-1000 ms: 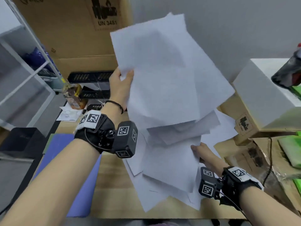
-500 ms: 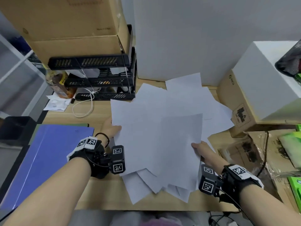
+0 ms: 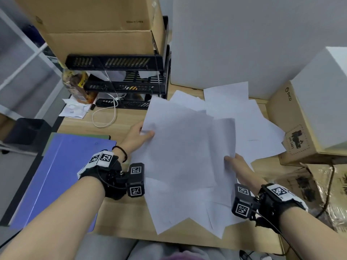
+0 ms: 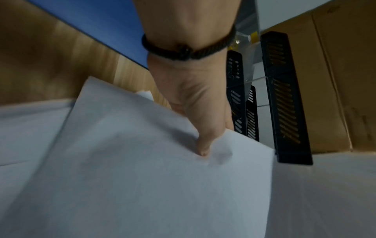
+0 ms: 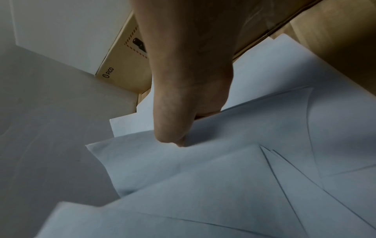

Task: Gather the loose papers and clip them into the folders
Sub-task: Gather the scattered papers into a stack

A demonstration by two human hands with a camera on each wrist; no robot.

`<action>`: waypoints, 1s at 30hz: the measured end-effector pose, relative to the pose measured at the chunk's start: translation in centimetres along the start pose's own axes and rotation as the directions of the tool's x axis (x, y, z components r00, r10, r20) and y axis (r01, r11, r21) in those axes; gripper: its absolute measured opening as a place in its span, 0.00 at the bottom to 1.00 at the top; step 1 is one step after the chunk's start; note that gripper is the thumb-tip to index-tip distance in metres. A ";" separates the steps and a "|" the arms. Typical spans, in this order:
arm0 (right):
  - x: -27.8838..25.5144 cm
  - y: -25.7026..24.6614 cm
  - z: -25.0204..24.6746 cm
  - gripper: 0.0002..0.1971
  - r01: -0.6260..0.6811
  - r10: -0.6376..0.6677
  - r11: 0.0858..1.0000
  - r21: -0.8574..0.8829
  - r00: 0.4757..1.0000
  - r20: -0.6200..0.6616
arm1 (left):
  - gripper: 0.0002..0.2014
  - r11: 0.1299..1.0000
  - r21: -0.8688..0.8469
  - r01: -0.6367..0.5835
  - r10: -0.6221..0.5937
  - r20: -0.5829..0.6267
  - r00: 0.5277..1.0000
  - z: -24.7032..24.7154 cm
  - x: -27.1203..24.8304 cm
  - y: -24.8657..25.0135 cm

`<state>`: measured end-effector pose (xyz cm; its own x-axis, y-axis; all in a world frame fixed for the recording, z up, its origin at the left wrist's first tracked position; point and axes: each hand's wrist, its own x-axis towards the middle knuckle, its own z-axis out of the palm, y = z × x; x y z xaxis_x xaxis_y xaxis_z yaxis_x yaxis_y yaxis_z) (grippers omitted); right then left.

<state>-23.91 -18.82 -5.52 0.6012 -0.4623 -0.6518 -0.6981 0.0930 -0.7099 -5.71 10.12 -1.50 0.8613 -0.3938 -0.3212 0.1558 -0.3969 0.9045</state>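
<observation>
A fanned, uneven stack of white papers (image 3: 184, 152) lies low over the wooden desk (image 3: 124, 212), held at both sides. My left hand (image 3: 144, 133) pinches its upper left edge, thumb on top (image 4: 201, 145). My right hand (image 3: 230, 159) pinches the right edge of the papers (image 5: 223, 169), thumb pressed on the top sheet. The fingers under the sheets are hidden. A blue folder (image 3: 62, 177) lies closed at the desk's left, with a green one (image 3: 80, 135) peeking out beneath it.
A black stacked letter tray (image 3: 127, 81) with a cardboard box (image 3: 97, 25) on top stands at the back. A white cable (image 3: 105, 117) and a snack jar (image 3: 77, 87) lie near it. A white-topped PICO carton (image 3: 308, 117) crowds the right side.
The papers, held upright in the air a second ago, have been lowered flat toward the desk. Both hands came down with them and keep their grip.
</observation>
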 end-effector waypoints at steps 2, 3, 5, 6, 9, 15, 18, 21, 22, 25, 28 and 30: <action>-0.1 -0.3 0.1 0.14 0.003 -0.004 1.000 0.021 0.999 0.043 | 0.16 0.990 -0.136 0.034 -0.031 0.028 0.999 0.1 0.9 0.5; -0.2 -0.4 0.1 0.14 0.002 -0.004 0.999 0.040 0.998 0.056 | 0.17 0.977 -0.202 0.067 -0.058 0.050 0.997 0.2 1.5 0.4; -0.3 -0.5 0.1 0.16 -0.010 0.004 0.996 0.089 0.998 0.068 | 0.20 0.959 -0.249 0.133 -0.116 0.083 0.990 0.8 2.3 0.1; -0.5 -0.6 0.0 0.18 -0.024 0.014 0.991 0.130 0.997 0.076 | 0.21 0.958 -0.243 0.153 -0.135 0.092 0.987 1.3 2.5 -0.2; -1.8 -1.1 0.1 0.23 -0.047 0.019 0.973 0.227 0.992 0.122 | 0.20 0.962 -0.178 0.205 -0.185 0.124 0.975 3.9 2.9 -1.3; -1.8 0.6 1.6 0.12 -0.020 0.025 0.997 -0.076 0.997 0.067 | 0.16 0.970 -0.035 0.242 -0.217 0.332 0.918 9.3 1.6 -1.5; -0.9 2.3 1.6 0.12 -0.085 0.077 0.991 -0.100 0.994 -0.083 | 0.15 0.962 0.038 0.271 -0.271 0.268 0.924 7.9 1.9 -3.4; -0.1 3.0 1.6 0.06 -0.148 0.134 0.984 -0.099 0.981 -0.141 | 0.25 0.912 0.248 0.327 -0.316 -0.083 0.945 3.4 2.5 -8.1; -0.1 2.7 1.8 0.05 -0.161 0.144 0.980 -0.116 0.979 -0.143 | 0.27 0.884 0.265 0.385 -0.345 -0.184 0.920 1.6 2.5 -9.7; 0.2 2.3 2.6 0.15 -0.171 0.155 0.978 -0.122 0.980 -0.127 | 0.17 0.822 0.123 0.557 -0.507 -0.288 0.812 -1.7 0.8 -10.8; 0.8 2.4 3.3 0.14 -0.184 0.170 0.973 -0.137 0.979 -0.110 | 0.18 0.828 -0.083 0.555 -0.559 -0.200 0.805 -2.1 -0.2 -11.5; 1.0 2.6 3.8 0.07 -0.206 0.198 0.967 -0.149 0.978 -0.068 | 0.20 0.850 -0.139 0.509 -0.526 -0.156 0.836 -1.6 -0.7 -11.6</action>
<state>-23.63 -15.65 -8.99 0.4231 -0.4933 -0.7600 -0.8573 0.0535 -0.5120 -7.36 16.30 -11.33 0.7134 0.0085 -0.7007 0.6376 -0.4226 0.6441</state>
